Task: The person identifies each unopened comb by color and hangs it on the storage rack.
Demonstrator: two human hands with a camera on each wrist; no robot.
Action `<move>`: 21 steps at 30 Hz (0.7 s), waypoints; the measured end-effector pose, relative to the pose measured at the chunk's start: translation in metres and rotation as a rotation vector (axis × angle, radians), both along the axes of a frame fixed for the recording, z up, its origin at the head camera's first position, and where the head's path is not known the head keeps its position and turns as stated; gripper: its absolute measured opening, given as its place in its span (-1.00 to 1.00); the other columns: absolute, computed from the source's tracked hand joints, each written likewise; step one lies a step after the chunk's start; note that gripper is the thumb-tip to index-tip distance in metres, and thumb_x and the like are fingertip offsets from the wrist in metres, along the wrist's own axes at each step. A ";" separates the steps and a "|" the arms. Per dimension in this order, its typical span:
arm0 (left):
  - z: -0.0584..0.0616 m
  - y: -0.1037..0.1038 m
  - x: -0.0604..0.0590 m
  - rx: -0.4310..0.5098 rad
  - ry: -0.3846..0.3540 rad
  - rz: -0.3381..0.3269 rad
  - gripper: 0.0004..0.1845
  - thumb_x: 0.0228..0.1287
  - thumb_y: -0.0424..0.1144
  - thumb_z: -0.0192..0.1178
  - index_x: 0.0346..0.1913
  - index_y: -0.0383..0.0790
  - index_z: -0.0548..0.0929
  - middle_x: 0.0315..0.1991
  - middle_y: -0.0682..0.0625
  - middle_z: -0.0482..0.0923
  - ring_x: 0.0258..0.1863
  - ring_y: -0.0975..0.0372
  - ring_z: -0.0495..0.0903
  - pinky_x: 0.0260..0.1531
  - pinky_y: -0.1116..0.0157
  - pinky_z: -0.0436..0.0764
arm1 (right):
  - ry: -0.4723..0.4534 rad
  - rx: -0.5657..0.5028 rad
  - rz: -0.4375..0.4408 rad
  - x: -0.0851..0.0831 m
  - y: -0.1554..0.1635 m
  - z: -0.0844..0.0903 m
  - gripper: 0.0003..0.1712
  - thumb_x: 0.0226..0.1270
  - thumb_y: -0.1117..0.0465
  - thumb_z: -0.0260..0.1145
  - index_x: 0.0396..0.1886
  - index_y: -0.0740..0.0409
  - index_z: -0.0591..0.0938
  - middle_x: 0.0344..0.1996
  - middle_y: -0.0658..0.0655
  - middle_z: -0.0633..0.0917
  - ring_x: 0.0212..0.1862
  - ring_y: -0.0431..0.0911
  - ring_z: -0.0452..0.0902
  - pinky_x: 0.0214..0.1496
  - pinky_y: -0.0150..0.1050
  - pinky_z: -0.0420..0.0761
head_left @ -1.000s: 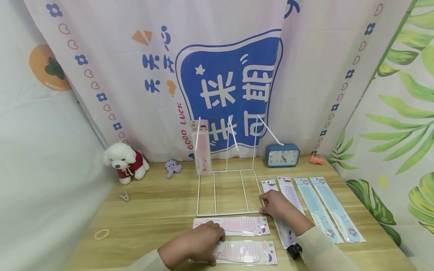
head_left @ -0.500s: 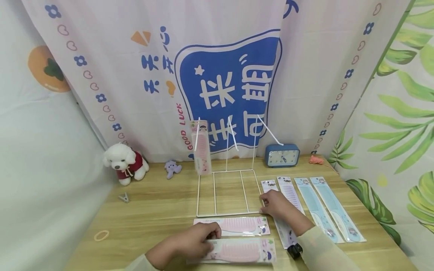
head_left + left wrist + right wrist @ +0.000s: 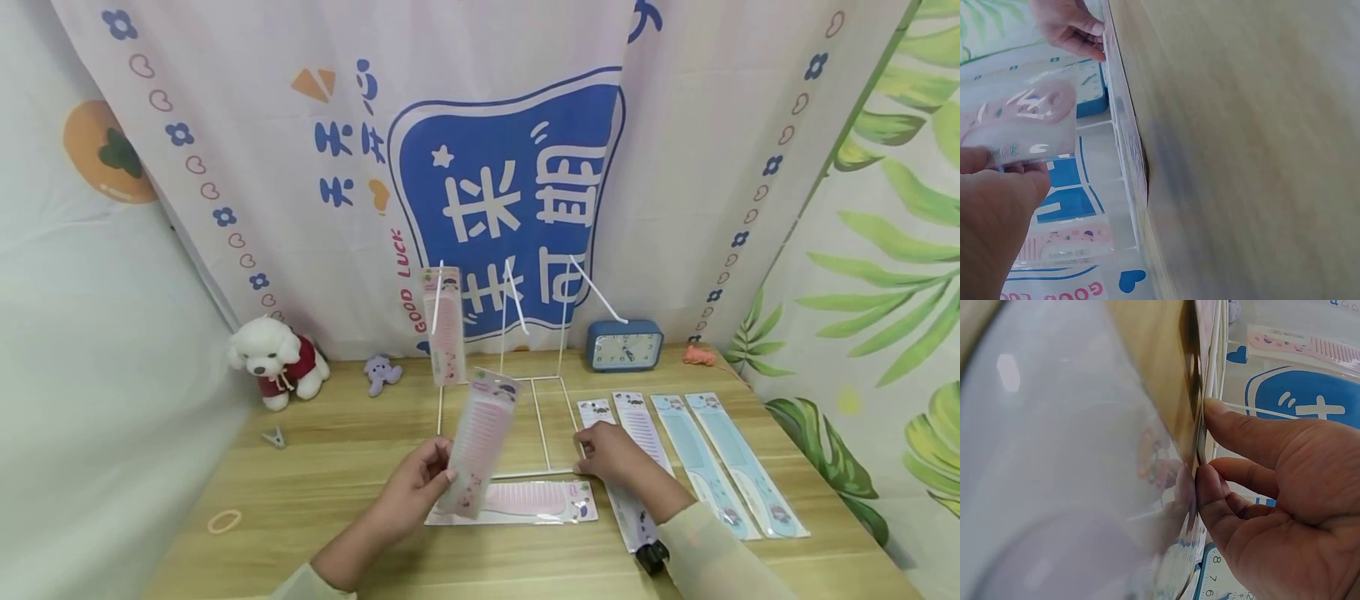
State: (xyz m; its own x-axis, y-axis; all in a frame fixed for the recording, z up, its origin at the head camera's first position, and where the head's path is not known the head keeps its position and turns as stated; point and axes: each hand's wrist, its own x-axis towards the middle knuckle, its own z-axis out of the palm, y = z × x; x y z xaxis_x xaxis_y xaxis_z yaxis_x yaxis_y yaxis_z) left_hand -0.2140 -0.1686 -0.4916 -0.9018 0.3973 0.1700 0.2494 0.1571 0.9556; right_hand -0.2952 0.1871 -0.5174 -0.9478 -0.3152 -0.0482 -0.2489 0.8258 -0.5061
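Just in front of the white wire display rack (image 3: pixel 501 429), the left hand (image 3: pixel 414 487) grips a packaged pink comb (image 3: pixel 480 439) by its lower end, fingers and thumb curled round the packet, which is lifted off the wooden table (image 3: pixel 337 467) and stands tilted, its top over the rack's base. A second pink comb packet (image 3: pixel 525 502) lies flat just before the rack's front edge, and a third (image 3: pixel 444 325) hangs on the rack's left hook. The right hand (image 3: pixel 609 450) rests at the rack's front right corner; its fingertips (image 3: pixel 1210 481) seem to press the wire, loosely bent, grasping nothing. Right of the rack lie purple (image 3: pixel 639 429) and blue (image 3: pixel 738 462) comb packets; behind it stands a blue alarm clock (image 3: pixel 624 344).
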 end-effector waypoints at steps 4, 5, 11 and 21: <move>0.001 0.002 -0.003 0.074 -0.034 0.176 -0.80 0.57 -0.58 0.10 0.14 -0.43 0.50 0.08 -0.25 0.62 0.03 0.27 0.64 0.05 0.43 0.72 | -0.005 -0.004 -0.003 0.000 0.000 0.000 -0.51 0.24 0.27 0.68 -0.56 0.11 0.46 -0.63 -0.06 0.34 -0.50 -0.16 0.23 -0.38 -0.32 0.19; 0.001 0.002 -0.004 0.092 -0.032 0.218 -0.80 0.56 -0.59 0.11 0.14 -0.43 0.51 0.08 -0.25 0.63 0.02 0.27 0.65 0.04 0.43 0.71 | -0.004 -0.001 -0.003 0.000 0.000 0.000 -0.51 0.23 0.27 0.68 -0.56 0.11 0.46 -0.63 -0.06 0.34 -0.50 -0.17 0.23 -0.38 -0.32 0.19; 0.006 0.000 -0.008 0.152 0.005 0.326 -0.80 0.54 -0.63 0.10 0.12 -0.47 0.51 0.04 -0.27 0.64 0.01 0.27 0.65 0.05 0.45 0.71 | 0.014 0.024 0.000 0.000 0.000 0.001 -0.49 0.23 0.24 0.69 -0.57 0.08 0.44 -0.64 -0.09 0.32 -0.50 -0.19 0.23 -0.38 -0.33 0.20; 0.011 -0.003 -0.010 0.212 -0.040 0.337 -0.78 0.54 -0.63 0.10 0.14 -0.50 0.47 0.06 -0.22 0.60 0.06 0.23 0.62 0.07 0.44 0.71 | 0.003 0.020 0.001 0.000 0.000 0.002 -0.52 0.24 0.24 0.68 -0.56 0.09 0.47 -0.61 -0.08 0.35 -0.49 -0.18 0.26 -0.38 -0.32 0.22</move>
